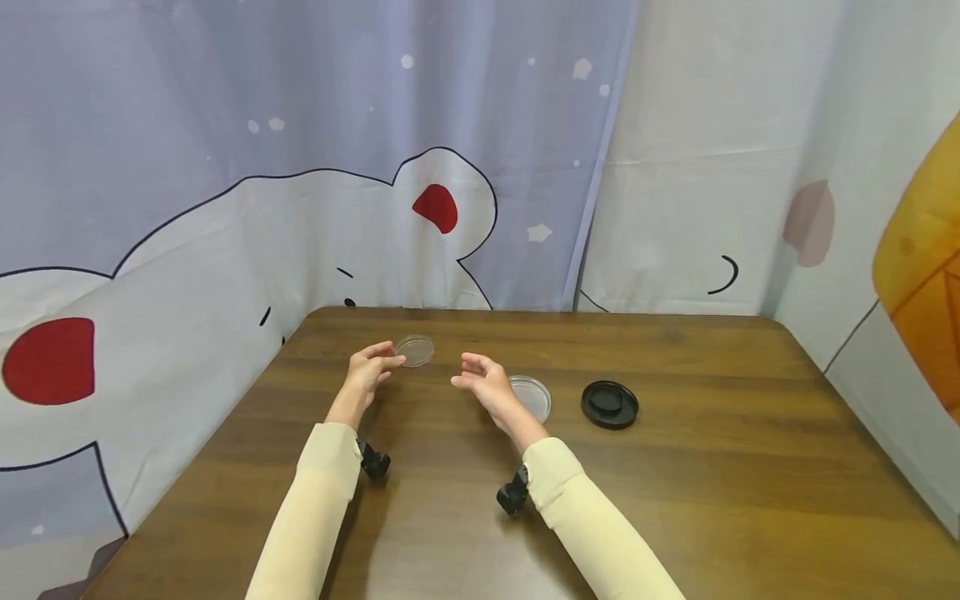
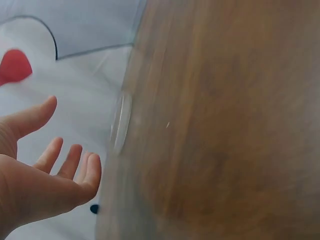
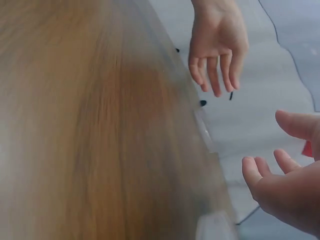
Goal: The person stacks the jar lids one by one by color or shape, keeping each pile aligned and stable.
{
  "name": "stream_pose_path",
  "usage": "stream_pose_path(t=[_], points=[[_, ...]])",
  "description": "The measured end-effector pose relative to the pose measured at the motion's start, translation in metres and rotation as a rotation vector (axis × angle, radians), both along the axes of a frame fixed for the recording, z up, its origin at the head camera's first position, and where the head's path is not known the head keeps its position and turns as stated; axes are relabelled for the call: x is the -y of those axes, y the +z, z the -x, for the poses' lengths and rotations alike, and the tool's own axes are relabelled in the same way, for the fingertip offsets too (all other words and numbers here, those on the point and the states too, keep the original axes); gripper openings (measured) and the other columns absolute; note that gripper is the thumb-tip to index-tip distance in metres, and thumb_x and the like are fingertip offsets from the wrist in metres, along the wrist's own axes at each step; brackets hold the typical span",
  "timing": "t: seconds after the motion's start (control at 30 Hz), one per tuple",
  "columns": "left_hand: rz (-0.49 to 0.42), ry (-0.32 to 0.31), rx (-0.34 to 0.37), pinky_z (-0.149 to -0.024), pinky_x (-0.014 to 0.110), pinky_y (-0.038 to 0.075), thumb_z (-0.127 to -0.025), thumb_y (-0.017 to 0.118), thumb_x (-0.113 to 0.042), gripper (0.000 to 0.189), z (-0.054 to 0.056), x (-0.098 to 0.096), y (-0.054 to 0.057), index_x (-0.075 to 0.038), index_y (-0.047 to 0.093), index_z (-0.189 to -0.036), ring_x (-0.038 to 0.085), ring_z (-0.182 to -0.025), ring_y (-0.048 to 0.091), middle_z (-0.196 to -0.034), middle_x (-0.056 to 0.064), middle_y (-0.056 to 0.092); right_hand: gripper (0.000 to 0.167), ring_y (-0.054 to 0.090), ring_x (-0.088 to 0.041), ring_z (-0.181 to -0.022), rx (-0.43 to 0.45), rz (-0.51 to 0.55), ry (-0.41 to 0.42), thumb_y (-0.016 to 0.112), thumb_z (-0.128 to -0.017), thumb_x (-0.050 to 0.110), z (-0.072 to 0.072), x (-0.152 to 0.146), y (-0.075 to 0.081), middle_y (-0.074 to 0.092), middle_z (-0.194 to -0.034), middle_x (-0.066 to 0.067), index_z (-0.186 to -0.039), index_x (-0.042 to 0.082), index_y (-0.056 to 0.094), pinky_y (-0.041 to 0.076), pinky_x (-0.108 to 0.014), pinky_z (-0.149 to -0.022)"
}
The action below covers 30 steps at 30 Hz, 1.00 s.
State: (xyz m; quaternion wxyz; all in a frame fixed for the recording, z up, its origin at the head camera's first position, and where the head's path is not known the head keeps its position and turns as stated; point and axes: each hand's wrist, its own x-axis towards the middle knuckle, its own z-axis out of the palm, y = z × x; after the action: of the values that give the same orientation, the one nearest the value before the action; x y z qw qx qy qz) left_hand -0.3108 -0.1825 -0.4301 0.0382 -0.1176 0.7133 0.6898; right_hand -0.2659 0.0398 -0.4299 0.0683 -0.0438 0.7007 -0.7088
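Note:
My left hand (image 1: 366, 373) is over the far left of the table with its fingers relaxed and nothing between them. Just beyond its fingertips lies a clear round shallow dish (image 1: 415, 351), which shows edge-on in the left wrist view as a pale rim (image 2: 122, 122). To the right, my right hand (image 1: 486, 385) hovers over the wood, thumb and fingers apart and holding nothing. A second clear round dish (image 1: 534, 399) sits behind the right wrist, partly covered by it. The right wrist view has both hands in it, palms bare.
A black round dish-like piece with a smaller raised ring (image 1: 610, 404) rests farther right on the brown wooden table (image 1: 720, 492). Printed curtains (image 1: 315, 242) hang right behind the table's far edge and along both sides.

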Motion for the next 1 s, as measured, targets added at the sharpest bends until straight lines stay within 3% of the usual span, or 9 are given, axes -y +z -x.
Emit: stream_pose_path(t=[0.17,0.3,0.43,0.67,0.83,1.0], points=[[0.042,0.036,0.025,-0.120,0.044,0.028,-0.093,0.063,-0.008,0.065,0.009,0.015,-0.001,-0.002,0.032,-0.150,0.030,-0.146,0.030,-0.160,0.015,0.028,0.057,0.044,-0.037,-0.136,0.091,0.059,-0.005,0.065,-0.087,0.001,0.006,0.019,-0.015,0.046,-0.144,-0.028,-0.140,-0.006,0.045,0.041,-0.044,-0.111],[0.076,-0.011,0.061,-0.121,0.046,0.025,-0.094,0.062,-0.011,0.069,0.014,0.015,-0.005,-0.006,0.027,-0.153,0.030,-0.150,0.022,-0.163,0.013,0.019,0.058,0.045,-0.038,-0.135,0.142,0.080,-0.022,0.063,-0.088,-0.002,0.008,0.022,-0.026,0.046,-0.144,-0.028,-0.141,-0.008,0.042,0.041,-0.045,-0.111],[0.105,-0.070,0.069,-0.122,0.046,0.022,-0.094,0.063,-0.015,0.070,0.021,0.013,-0.010,-0.008,0.026,-0.154,0.031,-0.151,0.017,-0.165,0.011,0.013,0.057,0.048,-0.039,-0.132,0.133,0.035,-0.028,0.063,-0.087,-0.002,0.009,0.020,-0.024,0.047,-0.142,-0.029,-0.140,-0.009,0.042,0.044,-0.044,-0.109],[0.160,-0.102,0.064,-0.123,0.048,0.018,-0.093,0.063,-0.015,0.071,0.031,0.009,-0.017,-0.008,0.027,-0.154,0.035,-0.149,0.020,-0.165,0.012,0.015,0.058,0.048,-0.036,-0.133,0.081,-0.095,-0.038,0.067,-0.086,0.003,0.023,0.029,-0.033,0.051,-0.142,-0.023,-0.139,-0.005,0.046,0.041,-0.041,-0.111],[0.173,-0.124,0.061,-0.123,0.046,0.017,-0.094,0.063,-0.015,0.073,0.034,0.007,-0.020,-0.007,0.023,-0.155,0.033,-0.151,0.018,-0.164,0.013,0.016,0.061,0.046,-0.036,-0.134,0.070,-0.160,-0.001,0.067,-0.088,0.006,0.028,0.030,-0.034,0.049,-0.145,-0.021,-0.143,-0.003,0.042,0.040,-0.043,-0.111],[0.189,-0.107,0.054,-0.124,0.047,0.015,-0.096,0.060,-0.015,0.071,0.036,0.007,-0.025,-0.004,0.022,-0.154,0.033,-0.151,0.016,-0.163,0.015,0.018,0.065,0.043,-0.035,-0.137,0.084,-0.194,0.062,0.067,-0.089,0.010,0.035,0.031,-0.029,0.045,-0.148,-0.020,-0.146,-0.002,0.038,0.038,-0.043,-0.113]])
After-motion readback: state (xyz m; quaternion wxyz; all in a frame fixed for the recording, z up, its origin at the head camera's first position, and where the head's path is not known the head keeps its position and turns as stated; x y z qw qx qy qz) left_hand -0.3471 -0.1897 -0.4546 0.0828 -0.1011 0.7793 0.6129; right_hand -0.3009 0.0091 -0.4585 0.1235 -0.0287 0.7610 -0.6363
